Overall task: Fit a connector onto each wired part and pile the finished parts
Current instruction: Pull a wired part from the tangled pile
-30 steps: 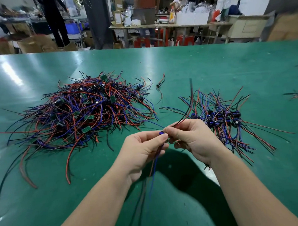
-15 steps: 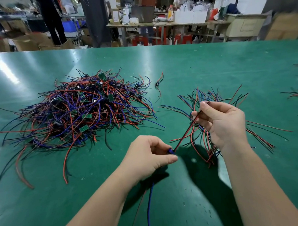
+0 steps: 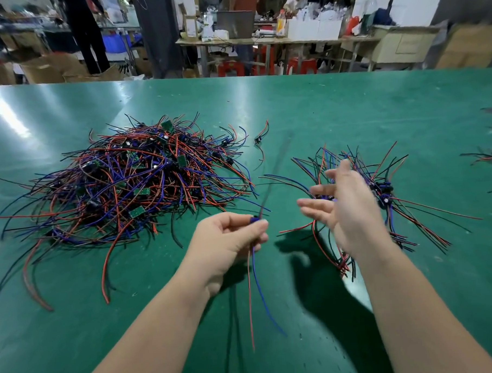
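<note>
My left hand (image 3: 227,240) pinches a wired part (image 3: 254,219) by its small blue body. Red and blue wires hang below the fist, and a blurred dark wire sticks up and to the right. My right hand (image 3: 344,210) hovers to the right with fingers spread and nothing in it, above the smaller pile of wired parts (image 3: 386,191) on the right. A big tangle of wired parts (image 3: 126,186) with small green boards lies on the left of the green table (image 3: 292,108).
One loose wired part (image 3: 261,137) lies between the two piles. More wire bundles (image 3: 491,156) sit at the right edge. Beyond the far table edge are workbenches, boxes, red stools and a standing person.
My right hand has let go of the dark wire and opened, drifting over the right pile. My left hand still grips the part, and the freed wire swings upward.
</note>
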`<state>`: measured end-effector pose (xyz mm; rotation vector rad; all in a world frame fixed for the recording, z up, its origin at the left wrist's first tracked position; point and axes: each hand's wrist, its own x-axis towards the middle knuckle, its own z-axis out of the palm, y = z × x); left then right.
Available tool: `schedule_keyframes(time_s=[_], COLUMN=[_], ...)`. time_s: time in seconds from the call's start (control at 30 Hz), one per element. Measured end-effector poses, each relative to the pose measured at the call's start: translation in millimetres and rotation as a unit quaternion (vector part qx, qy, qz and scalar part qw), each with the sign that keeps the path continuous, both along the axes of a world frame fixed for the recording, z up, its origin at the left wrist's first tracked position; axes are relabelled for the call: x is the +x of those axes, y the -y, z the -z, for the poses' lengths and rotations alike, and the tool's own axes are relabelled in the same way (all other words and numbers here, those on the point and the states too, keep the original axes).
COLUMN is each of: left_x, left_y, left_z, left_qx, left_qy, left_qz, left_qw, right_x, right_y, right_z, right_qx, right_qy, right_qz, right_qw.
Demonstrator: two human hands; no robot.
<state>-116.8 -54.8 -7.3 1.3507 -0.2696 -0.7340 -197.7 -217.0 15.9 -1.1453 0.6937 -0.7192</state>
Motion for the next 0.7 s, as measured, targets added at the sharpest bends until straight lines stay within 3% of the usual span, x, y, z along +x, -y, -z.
schedule_keyframes(time_s=[0.07, 0.13, 0.2, 0.33, 0.4, 0.47, 0.53, 0.63, 0.7], left_x=[3, 3, 2, 3, 8, 19, 32, 50, 54], left_y=[2, 3, 1, -3, -6, -12, -21, -31, -34], left_z=[0, 4, 6, 0, 0, 1, 0, 3, 7], left_qx=[-0.033, -0.015, 0.020, -0.030, 0.023, 0.151, 0.248, 0.355, 0.425], left_qy=[-0.014, 0.041, 0.113, 0.129, 0.213, 0.342, 0.439, 0.481, 0.465], left_qz=[-0.044, -0.045, -0.024, 0.075, 0.057, -0.042, -0.136, -0.189, -0.187], left_qw=[0.998, 0.998, 0.993, 0.988, 0.975, 0.927, 0.853, 0.779, 0.754], right_x=[6, 9, 11, 7, 1, -10, -26, -43, -47], right_y=[-20, -37, -44, -35, -19, 6, 33, 61, 69], right_z=[7, 15, 21, 13, 7, 1, -3, -2, 4], right_qx=[-0.117, -0.276, -0.367, -0.336, -0.319, -0.363, -0.419, -0.430, -0.415], right_qy=[-0.033, -0.085, -0.112, -0.078, -0.070, -0.126, -0.226, -0.339, -0.400], right_qz=[-0.103, -0.183, -0.172, -0.093, -0.032, 0.054, 0.131, 0.180, 0.167], right_qw=[0.987, 0.940, 0.907, 0.934, 0.945, 0.922, 0.870, 0.817, 0.800])
